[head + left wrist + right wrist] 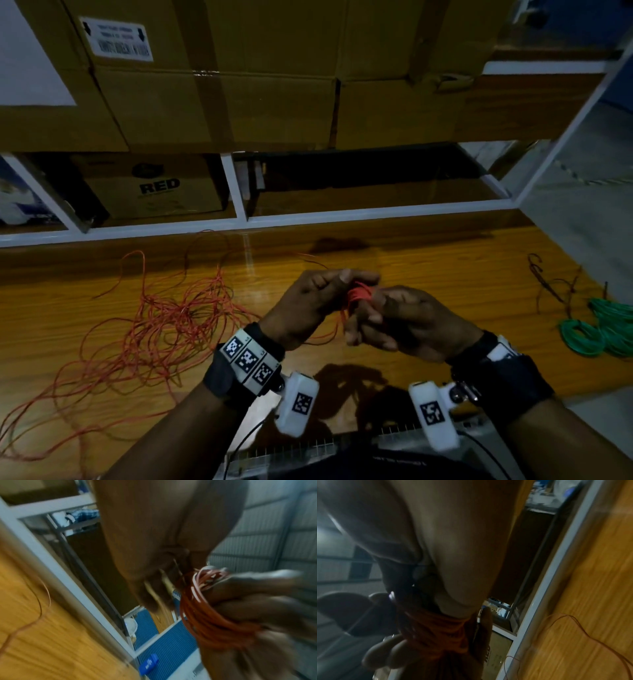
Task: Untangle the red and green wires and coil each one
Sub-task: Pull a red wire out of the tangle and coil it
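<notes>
Head view, from where I stand: stacked cardboard boxes [219, 78] fill the top of the frame, with a white shelf frame [236, 192] beneath them. Below that the wooden surface [428, 260] runs across the middle of the frame, its far edge against the shelf, its right end cut off by pale floor at the upper right.

The red wire [161, 329] sprawls loose over the left half of the surface, its tangle running from the lower left corner up toward the centre; a single strand reaches near the far edge. The green wire [603, 329] lies already coiled at the right edge of the frame, well apart from the red. Bare wood lies between them.

At centre, both hands are raised above the surface. The right hand [411, 325] has a small bundle of red loops [211, 622] wound round its fingers, its grip closed on it. The left hand [318, 301] pinches the red wire just beside that bundle, its grip narrow.
</notes>
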